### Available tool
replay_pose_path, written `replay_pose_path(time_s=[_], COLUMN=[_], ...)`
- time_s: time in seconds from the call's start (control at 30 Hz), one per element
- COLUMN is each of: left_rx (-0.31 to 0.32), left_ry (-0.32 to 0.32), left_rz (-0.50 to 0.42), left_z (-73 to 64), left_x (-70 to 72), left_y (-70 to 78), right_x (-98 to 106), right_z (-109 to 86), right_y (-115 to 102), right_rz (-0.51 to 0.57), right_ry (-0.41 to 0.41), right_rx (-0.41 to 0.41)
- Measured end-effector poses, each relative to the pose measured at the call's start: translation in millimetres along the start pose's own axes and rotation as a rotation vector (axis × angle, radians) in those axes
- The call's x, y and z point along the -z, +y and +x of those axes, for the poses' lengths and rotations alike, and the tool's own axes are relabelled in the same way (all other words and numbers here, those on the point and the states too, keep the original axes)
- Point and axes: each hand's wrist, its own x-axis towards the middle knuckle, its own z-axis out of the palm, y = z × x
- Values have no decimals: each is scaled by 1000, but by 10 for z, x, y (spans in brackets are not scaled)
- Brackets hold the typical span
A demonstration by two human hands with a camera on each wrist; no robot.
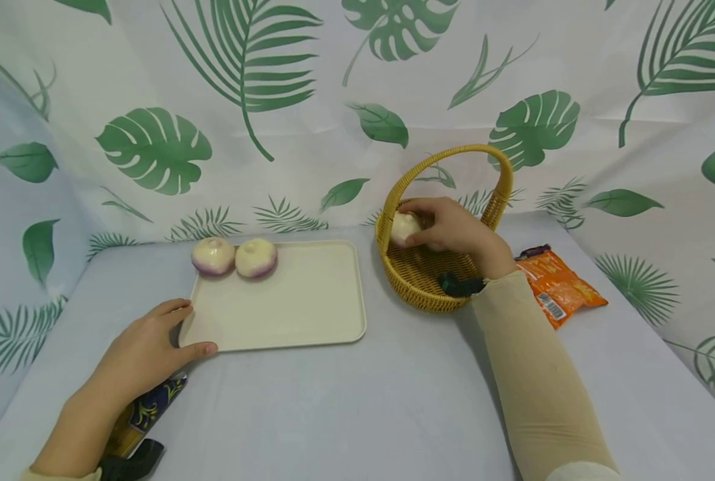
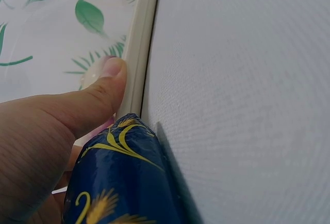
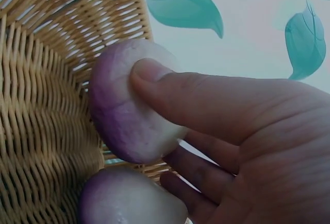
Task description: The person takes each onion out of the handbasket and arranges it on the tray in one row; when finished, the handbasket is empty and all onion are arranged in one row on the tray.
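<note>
In the head view my right hand reaches into a wicker basket with a tall handle. Its thumb and fingers grip a purple-and-white turnip against the basket's inner wall. Below that one, a second turnip lies in the basket, as the right wrist view shows. My left hand holds the near left corner of a cream tray, thumb along the front rim and fingers at the left side. Two turnips, a left one and a right one, sit side by side at the tray's far left.
An orange snack packet lies right of the basket, partly behind the right forearm. Under the left wrist is a dark blue packet with gold wheat patterns. A leaf-print cloth hangs close behind the tray and basket.
</note>
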Motion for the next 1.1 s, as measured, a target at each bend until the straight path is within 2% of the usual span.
replay_pose_path(time_s=[0.17, 0.5, 0.73, 1.1], left_rx=[0, 5, -3, -4], left_ry=[1, -2, 3, 5], left_rz=[2, 3, 1, 6], left_z=[-7, -9, -5, -4], left_x=[-2, 1, 2, -3], left_y=[-4, 2, 1, -2], right_x=[7, 60, 124, 271], right_z=[-12, -54, -113, -246], right_y=[-31, -65, -138, -272], right_rz=[37, -1, 32, -21], right_ry=[1, 36, 27, 41], right_rx=[-5, 26, 8, 26])
